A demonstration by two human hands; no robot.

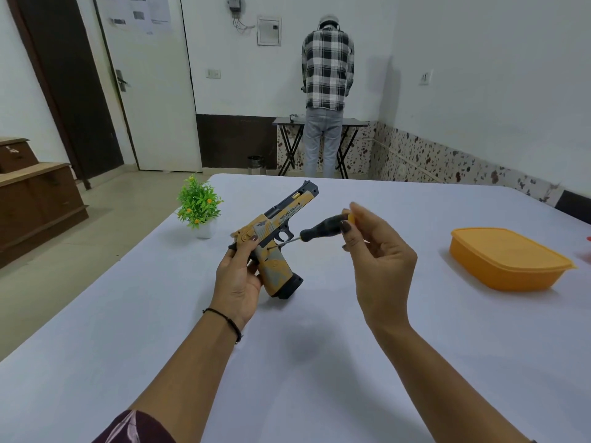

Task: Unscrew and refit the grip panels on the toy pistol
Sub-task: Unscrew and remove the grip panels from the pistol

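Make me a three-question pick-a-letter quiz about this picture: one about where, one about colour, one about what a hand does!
1. Where is the plant? A left of the toy pistol B on a chair C on the floor
2. What colour is the lidded box? A blue B orange C green
3. What does the right hand do? A lies flat B waves C holds the screwdriver
Answers: 1 A, it stands to the pistol's left; 2 B, lid and sides are orange; 3 C, fingers pinch its handle.

A thin black beaded bracelet circles your left wrist. Up by that elbow, a dark maroon sleeve with pale pink streaks shows. Dark polish covers the nails of your left hand and right hand.
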